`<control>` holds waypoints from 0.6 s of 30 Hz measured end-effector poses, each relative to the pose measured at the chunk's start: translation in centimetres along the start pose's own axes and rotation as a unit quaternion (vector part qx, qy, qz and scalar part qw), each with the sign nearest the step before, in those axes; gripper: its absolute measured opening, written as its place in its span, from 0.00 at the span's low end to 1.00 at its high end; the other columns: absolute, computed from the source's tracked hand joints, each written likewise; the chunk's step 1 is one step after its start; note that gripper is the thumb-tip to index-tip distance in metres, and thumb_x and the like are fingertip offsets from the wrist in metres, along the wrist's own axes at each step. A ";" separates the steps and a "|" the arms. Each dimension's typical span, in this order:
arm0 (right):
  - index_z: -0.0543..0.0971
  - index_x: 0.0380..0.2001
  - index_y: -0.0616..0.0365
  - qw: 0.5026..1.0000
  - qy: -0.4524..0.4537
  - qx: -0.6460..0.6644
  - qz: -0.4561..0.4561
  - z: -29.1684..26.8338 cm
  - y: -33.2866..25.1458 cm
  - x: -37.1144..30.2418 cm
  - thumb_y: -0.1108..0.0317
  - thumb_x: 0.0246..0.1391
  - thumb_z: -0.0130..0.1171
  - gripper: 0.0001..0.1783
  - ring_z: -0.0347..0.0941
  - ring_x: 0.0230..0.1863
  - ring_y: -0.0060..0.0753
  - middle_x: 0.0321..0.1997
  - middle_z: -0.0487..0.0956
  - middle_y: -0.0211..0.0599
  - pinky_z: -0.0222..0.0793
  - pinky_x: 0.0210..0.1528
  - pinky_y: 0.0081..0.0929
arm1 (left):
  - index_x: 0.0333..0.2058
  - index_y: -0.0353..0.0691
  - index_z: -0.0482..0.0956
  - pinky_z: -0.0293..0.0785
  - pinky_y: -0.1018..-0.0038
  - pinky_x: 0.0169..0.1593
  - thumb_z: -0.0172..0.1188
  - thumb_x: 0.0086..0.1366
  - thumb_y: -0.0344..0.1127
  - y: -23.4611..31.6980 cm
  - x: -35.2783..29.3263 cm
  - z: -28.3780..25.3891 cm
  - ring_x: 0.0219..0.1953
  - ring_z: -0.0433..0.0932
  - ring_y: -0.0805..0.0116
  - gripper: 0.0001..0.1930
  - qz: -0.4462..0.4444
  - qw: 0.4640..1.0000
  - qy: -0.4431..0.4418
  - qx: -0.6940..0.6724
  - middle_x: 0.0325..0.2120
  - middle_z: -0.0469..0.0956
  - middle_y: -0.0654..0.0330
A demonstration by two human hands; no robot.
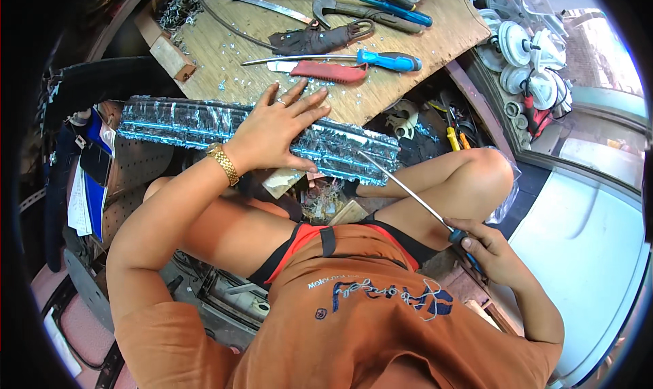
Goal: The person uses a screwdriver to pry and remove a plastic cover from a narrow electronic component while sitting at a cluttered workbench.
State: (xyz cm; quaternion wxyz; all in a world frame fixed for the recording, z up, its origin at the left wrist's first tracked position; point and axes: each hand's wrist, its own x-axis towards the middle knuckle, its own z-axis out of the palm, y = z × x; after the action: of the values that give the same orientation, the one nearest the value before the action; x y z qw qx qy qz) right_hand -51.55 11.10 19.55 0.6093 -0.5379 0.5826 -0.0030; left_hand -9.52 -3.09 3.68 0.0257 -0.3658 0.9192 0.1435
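A long, slightly curved silvery bar with blue streaks and a ragged, foil-like surface lies crosswise above my lap. Its upper edge meets the wooden board. My left hand, with a gold watch at the wrist, rests flat across the bar with its fingers spread. Closed in my right hand is a screwdriver with a long thin shaft and a dark blue handle. The shaft slants up and left, and its tip is at the bar's right part; whether it touches I cannot tell.
On the wooden board lie a blue-handled screwdriver, a red-handled tool, a hammer and metal crumbs. White round plastic parts crowd the right side. A pale blue panel stands at lower right.
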 end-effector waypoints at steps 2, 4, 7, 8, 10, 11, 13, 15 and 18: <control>0.75 0.71 0.53 0.999 -0.007 0.005 0.044 0.1 -0.2 -0.2 0.71 0.76 0.50 0.24 0.72 0.28 0.18 0.31 0.81 0.33 0.72 0.34 0.25 | 0.77 0.52 0.63 0.48 0.36 0.78 0.73 0.48 0.74 0.0 -0.1 -0.1 0.81 0.53 0.47 0.60 -0.009 1.000 -0.008 -0.001 0.80 0.56 0.59; 0.75 0.72 0.51 1.000 -0.004 0.003 0.031 0.3 -0.1 0.1 0.71 0.76 0.50 0.24 0.66 0.24 0.16 0.24 0.74 0.29 0.68 0.30 0.24 | 0.77 0.52 0.63 0.48 0.36 0.78 0.73 0.48 0.73 0.1 0.0 0.0 0.81 0.53 0.47 0.60 -0.005 1.000 -0.001 -0.002 0.80 0.56 0.59; 0.75 0.72 0.50 1.000 -0.010 -0.014 0.020 0.3 0.0 0.7 0.72 0.76 0.49 0.25 0.65 0.22 0.17 0.21 0.72 0.29 0.68 0.29 0.24 | 0.77 0.52 0.63 0.48 0.37 0.78 0.73 0.48 0.73 0.0 0.0 0.1 0.81 0.53 0.47 0.60 -0.001 1.000 0.004 -0.007 0.80 0.56 0.59; 0.75 0.72 0.49 1.000 -0.013 -0.019 0.019 0.2 0.0 0.9 0.72 0.76 0.49 0.25 0.65 0.21 0.17 0.21 0.72 0.29 0.68 0.29 0.24 | 0.77 0.52 0.63 0.48 0.37 0.78 0.73 0.48 0.73 0.0 0.0 0.1 0.81 0.53 0.47 0.61 0.002 1.000 0.003 -0.008 0.80 0.56 0.59; 0.75 0.72 0.49 0.999 -0.011 -0.035 0.000 0.3 -0.4 1.1 0.73 0.76 0.49 0.25 0.65 0.21 0.18 0.21 0.72 0.29 0.68 0.29 0.25 | 0.77 0.52 0.63 0.48 0.37 0.78 0.73 0.48 0.73 0.0 -0.2 0.2 0.81 0.53 0.47 0.61 -0.001 1.000 0.000 -0.014 0.80 0.56 0.59; 0.75 0.72 0.49 0.999 -0.012 -0.041 -0.005 0.2 -0.8 1.2 0.73 0.76 0.49 0.25 0.65 0.21 0.18 0.21 0.72 0.29 0.69 0.29 0.25 | 0.77 0.52 0.63 0.47 0.37 0.78 0.73 0.48 0.73 0.1 -0.3 0.3 0.81 0.52 0.47 0.61 0.000 1.000 -0.001 -0.018 0.80 0.56 0.59; 0.75 0.72 0.49 0.994 -0.032 0.036 0.102 0.3 -2.5 1.2 0.74 0.76 0.49 0.25 0.67 0.21 0.18 0.21 0.71 0.29 0.70 0.29 0.26 | 0.77 0.51 0.63 0.47 0.36 0.78 0.72 0.48 0.73 0.3 -0.2 0.1 0.81 0.52 0.47 0.61 -0.003 1.000 -0.013 -0.027 0.80 0.56 0.60; 0.73 0.72 0.50 0.978 -0.062 0.063 0.187 0.4 -4.5 1.7 0.74 0.76 0.50 0.25 0.69 0.23 0.19 0.23 0.72 0.29 0.71 0.31 0.26 | 0.77 0.50 0.63 0.48 0.36 0.78 0.72 0.48 0.74 0.5 -0.1 0.1 0.81 0.52 0.46 0.61 0.003 0.999 -0.014 -0.029 0.80 0.56 0.61; 0.70 0.72 0.51 0.989 -0.067 0.037 0.128 1.5 -3.9 1.6 0.68 0.79 0.49 0.22 0.71 0.23 0.21 0.26 0.75 0.30 0.72 0.30 0.25 | 0.77 0.46 0.62 0.48 0.36 0.78 0.72 0.47 0.74 0.0 0.0 0.3 0.81 0.52 0.46 0.63 0.017 1.000 -0.006 -0.020 0.80 0.56 0.61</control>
State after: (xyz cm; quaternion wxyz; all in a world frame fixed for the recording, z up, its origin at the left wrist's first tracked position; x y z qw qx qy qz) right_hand -47.52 9.42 20.56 0.6617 -0.4349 0.6040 0.0901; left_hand -9.60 -2.99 3.39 0.0209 -0.3503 0.9218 0.1646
